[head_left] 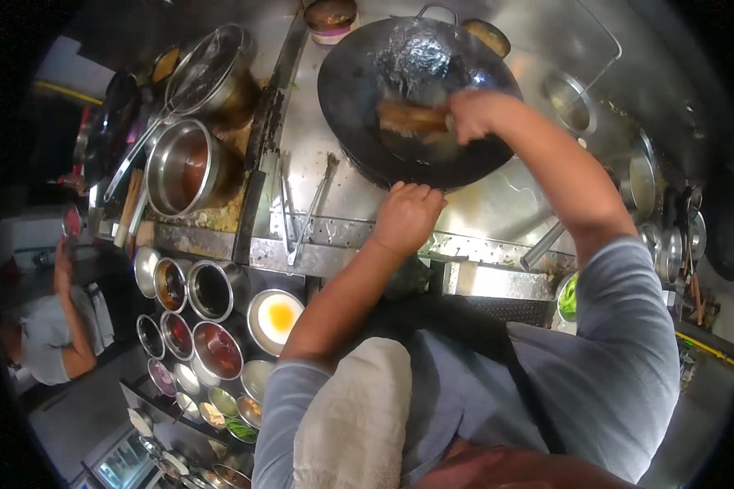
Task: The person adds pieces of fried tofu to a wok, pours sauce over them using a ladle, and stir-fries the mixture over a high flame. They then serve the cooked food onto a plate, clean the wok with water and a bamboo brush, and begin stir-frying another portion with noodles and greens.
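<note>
A large black wok [432, 167] sits on the steel stove top, with water splashing and shining at its far side. My left hand [410, 216] is closed on the wok's near rim, knuckles up; what lies under the fingers is hidden. Inside the wok, my right hand [475, 116] grips a brown wok brush [412, 118], apparently of bamboo. Motion smears both the brush and the fingers around it. A pair of metal tongs [306, 220] lies left of the wok on the steel surface.
Left of the wok stand a steel pot [179, 167] of brown liquid and a strainer [210, 69] over another pot. Sauce bowls [218, 350] crowd the lower left. A ladle handle [542, 246] lies at right. Another person [53, 326] stands far left.
</note>
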{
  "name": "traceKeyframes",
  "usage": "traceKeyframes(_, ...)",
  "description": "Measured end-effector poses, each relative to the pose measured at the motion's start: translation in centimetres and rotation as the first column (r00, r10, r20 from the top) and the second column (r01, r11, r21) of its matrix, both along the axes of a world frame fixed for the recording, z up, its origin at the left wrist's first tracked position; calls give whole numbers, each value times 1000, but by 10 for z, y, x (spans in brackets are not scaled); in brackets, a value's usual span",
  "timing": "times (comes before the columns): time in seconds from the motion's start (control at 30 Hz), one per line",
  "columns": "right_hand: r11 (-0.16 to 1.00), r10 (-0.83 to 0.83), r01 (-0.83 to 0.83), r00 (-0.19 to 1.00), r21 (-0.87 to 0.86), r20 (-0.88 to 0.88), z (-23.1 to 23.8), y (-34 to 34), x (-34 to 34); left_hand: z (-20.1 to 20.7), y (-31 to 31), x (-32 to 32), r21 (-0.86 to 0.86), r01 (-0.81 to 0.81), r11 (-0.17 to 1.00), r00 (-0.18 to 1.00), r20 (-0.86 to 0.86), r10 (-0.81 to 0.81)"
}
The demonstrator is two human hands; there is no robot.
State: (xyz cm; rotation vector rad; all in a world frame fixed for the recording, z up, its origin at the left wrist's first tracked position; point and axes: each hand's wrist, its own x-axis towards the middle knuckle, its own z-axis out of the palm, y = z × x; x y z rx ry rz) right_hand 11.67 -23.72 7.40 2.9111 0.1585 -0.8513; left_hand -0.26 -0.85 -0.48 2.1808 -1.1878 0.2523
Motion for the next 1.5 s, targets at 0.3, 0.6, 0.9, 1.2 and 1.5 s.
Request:
traceKeyframes(0.3, 981, -196, 196, 980, 3, -32, -2, 6, 2, 2, -6, -3, 1, 10, 1000, 1000, -24, -10)
traceKeyframes(0.6, 951, -298, 294, 954, 95, 35, -5, -7, 12, 5, -11, -2, -37, 17, 999, 999, -37, -18)
traceKeyframes(0.9, 960, -57, 20, 991, -279, -124, 11, -21, -2, 3, -9, -5, -66, 23, 998, 1000, -3, -24)
traceKeyframes(1.2, 911, 174, -221, 972, -348, -161, 40, 17, -42, -1, -3, -2, -76, -10, 997, 1000, -30, 7)
traceKeyframes(1.5, 872, 112, -288, 904, -396, -412, 51, 29, -41, -1, -7, -5, -65, -16, 998, 1000, -20, 14)
